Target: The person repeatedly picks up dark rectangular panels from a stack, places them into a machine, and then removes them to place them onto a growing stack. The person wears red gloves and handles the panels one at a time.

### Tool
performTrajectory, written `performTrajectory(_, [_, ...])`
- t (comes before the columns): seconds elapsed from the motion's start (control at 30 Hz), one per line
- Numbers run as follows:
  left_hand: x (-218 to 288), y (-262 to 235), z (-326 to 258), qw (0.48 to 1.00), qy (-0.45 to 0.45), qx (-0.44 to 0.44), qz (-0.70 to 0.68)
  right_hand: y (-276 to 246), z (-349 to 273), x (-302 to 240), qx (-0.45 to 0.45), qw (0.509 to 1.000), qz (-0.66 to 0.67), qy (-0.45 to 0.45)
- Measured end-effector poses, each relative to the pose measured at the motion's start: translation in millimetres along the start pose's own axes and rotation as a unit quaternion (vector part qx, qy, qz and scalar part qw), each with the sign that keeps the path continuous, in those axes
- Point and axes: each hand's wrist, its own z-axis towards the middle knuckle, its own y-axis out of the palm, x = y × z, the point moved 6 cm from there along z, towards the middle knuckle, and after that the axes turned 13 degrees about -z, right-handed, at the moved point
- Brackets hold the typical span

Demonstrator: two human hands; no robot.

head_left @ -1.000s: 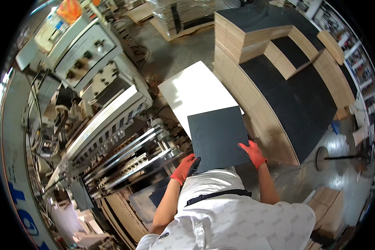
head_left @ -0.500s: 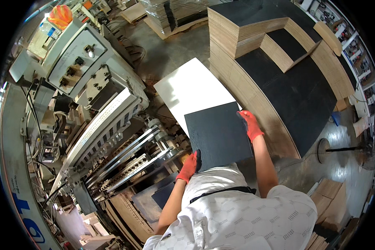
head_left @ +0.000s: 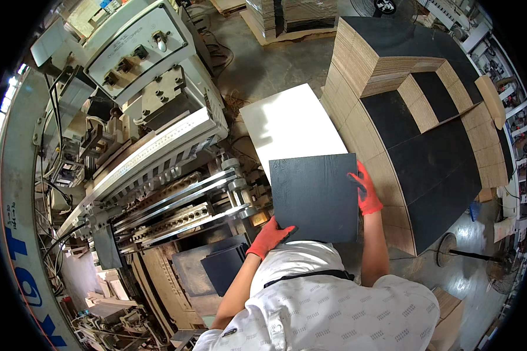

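A square black board (head_left: 315, 199) with a faint grain lies in front of my waist. It overlaps the near end of a larger white board (head_left: 295, 126). My left hand (head_left: 269, 237), in a red glove with dark fingertips, is closed on the black board's lower left corner, thumb on top. At the right edge my right hand (head_left: 367, 190), gloved the same way, holds the board with its thumb over the face and its fingers along the side. What supports the boards underneath is hidden.
Stacked black-topped boards (head_left: 433, 158) with brown edges rise in steps on the right. A machine with metal rails (head_left: 181, 202) and a control panel (head_left: 137, 52) stands on the left. Several dark boards (head_left: 225, 266) lie by my left forearm. A fan (head_left: 498, 269) is at the right.
The black board has turned a little and now sits squarer to me. My left thumb reaches further over its lower corner. The view has shifted, so the surroundings appear lower and further right.
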Motion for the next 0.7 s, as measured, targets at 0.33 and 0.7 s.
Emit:
performTrajectory(0.33, [15,-5,-3,1.000,0.005,0.013,0.022,-33,2,7,-0.059,0.821,-0.489,-0.288])
performTrajectory(0.7, [30,-13,-4,0.997,0.013,0.053,0.051,0,-26,-3,-0.129,0.924,-0.337,0.127])
